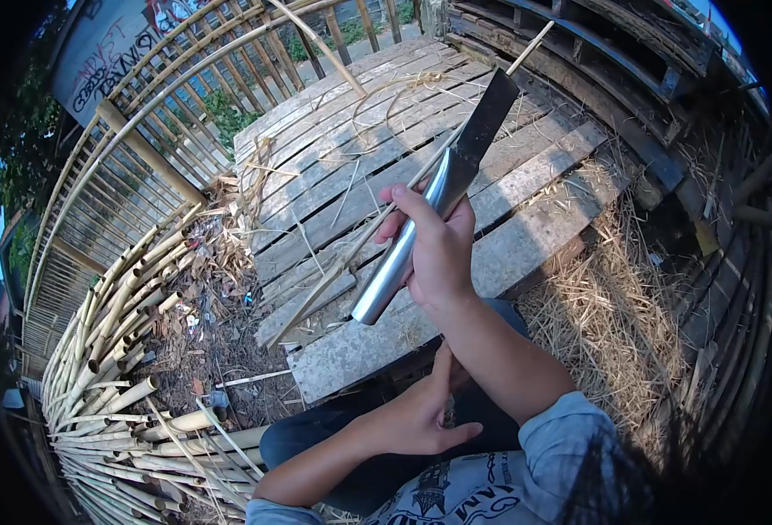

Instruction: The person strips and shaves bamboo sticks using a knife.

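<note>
My right hand [438, 241] is closed round the shiny tubular metal handle of a large knife [484, 122]. Its dark, broad blade points up and to the right, above the wooden slats. A long thin bamboo strip [320, 284] runs slantwise behind the knife and past my right fingertips. Whether those fingers also grip the strip, I cannot tell. Over my lap, below the right forearm, my left hand [416, 411] holds nothing, its fingers stretched out and the thumb apart. Part of its fingertips is hidden by the right forearm.
A slatted wooden platform [351, 354] lies in front of me, scattered with thin bamboo shavings. Cut bamboo poles [136, 394] are stacked at left, below a bamboo fence [154, 166]. Straw-like shavings [613, 324] cover the ground at right, near stacked wooden pallets [578, 57].
</note>
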The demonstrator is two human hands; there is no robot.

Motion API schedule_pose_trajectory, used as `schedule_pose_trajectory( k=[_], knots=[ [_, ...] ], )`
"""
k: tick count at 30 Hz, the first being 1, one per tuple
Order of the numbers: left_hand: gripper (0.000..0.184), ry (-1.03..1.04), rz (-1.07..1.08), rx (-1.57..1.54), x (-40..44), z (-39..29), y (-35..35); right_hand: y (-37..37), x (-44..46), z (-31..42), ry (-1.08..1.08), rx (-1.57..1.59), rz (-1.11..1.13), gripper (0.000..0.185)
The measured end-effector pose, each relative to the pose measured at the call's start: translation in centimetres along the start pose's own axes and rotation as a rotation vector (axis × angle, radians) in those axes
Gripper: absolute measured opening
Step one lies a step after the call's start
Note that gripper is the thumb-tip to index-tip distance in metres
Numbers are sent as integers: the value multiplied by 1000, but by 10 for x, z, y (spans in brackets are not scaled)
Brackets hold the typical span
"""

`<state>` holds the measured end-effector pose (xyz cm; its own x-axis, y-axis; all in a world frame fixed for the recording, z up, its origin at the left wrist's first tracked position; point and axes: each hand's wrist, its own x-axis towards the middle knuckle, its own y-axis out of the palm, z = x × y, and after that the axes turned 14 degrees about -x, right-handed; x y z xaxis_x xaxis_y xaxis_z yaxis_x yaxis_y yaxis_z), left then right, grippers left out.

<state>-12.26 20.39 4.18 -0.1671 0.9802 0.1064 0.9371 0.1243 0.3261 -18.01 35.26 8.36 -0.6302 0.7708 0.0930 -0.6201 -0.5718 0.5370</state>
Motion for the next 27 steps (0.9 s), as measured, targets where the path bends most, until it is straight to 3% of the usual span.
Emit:
schedule_pose_trajectory(
  k=[2, 3, 4, 6, 8, 9, 12, 14, 15, 19, 22, 24, 27],
  knots=[
    [71, -305, 278, -14, -15, -34, -16, -12, 10, 12, -8, -3, -21, 21],
    [49, -135, 530, 45, -19, -42, -29, -21, 14, 14, -34, -36, -42, 20],
    [34, 79, 493, 11, -24, -52, -32, -29, 14, 15, -34, -50, -60, 20],
    [36, 348, 66, 435, -30, -88, -37, -41, 6, 10, -2, -92, -64, 20],
    [32, 453, -437, 1105, -24, -101, -47, -44, -8, 4, 16, -80, -49, 23],
    [32, 455, -462, 1102, -26, -90, -57, -44, -15, 3, 41, -68, -39, 22],
    [29, 310, -652, 1205, -32, -59, -86, -43, -27, -2, 78, -48, 5, 22],
    [33, -507, -341, 846, -40, -62, -97, -43, -30, -4, 141, -23, 3, 22],
    [40, -484, -319, 808, -45, -52, -102, -46, -31, -10, 152, -35, 11, 21],
    [36, -437, -381, 850, -63, -40, -112, -65, -33, -36, 312, -250, 51, 22],
    [45, -540, -437, 955, -63, -56, -117, -87, -46, -59, 420, -359, 77, 19],
    [55, -770, -464, 1104, -60, -68, -113, -100, -59, -71, 464, -369, 77, 19],
    [64, -789, -509, 1216, -71, -63, -110, -115, -75, -77, 641, -486, 119, 17]
  ],
)
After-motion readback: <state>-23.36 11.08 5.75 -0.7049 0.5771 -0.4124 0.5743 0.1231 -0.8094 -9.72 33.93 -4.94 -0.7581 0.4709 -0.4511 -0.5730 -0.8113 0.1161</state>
